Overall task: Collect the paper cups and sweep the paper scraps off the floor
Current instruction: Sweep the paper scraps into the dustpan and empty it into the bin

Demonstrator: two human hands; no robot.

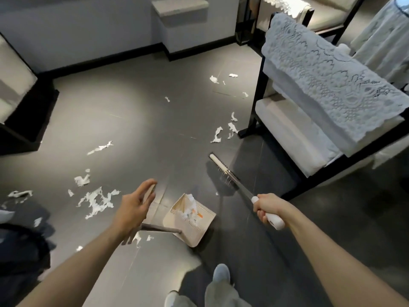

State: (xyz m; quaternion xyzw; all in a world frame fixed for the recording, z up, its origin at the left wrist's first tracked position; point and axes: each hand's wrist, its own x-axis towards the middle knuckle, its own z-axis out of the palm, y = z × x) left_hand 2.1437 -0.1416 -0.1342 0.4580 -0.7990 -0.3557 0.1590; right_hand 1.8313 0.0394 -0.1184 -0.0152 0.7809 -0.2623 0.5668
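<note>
Right hand (266,209): fingers wrapped fully round the white grip of the broom (222,167), forearm extended forward, shaft angled down and away to the floor. The broom head rests on the floor just beyond the dustpan (203,220), to its right.

Left hand (135,207): fingers extended and spread, palm turned inward, holding nothing. It hovers to the left of the dustpan, above the pan's grey handle (161,228) (no contact visible).

The dustpan lies tilted on the floor between the two hands. It contains white paper scraps (188,209) with orange marks, too blurred to read.

Loose scraps (97,201) lie on the floor left of the dustpan. Further scraps (218,135) lie well beyond it, near the leg of a lace-draped chair (321,74).
</note>
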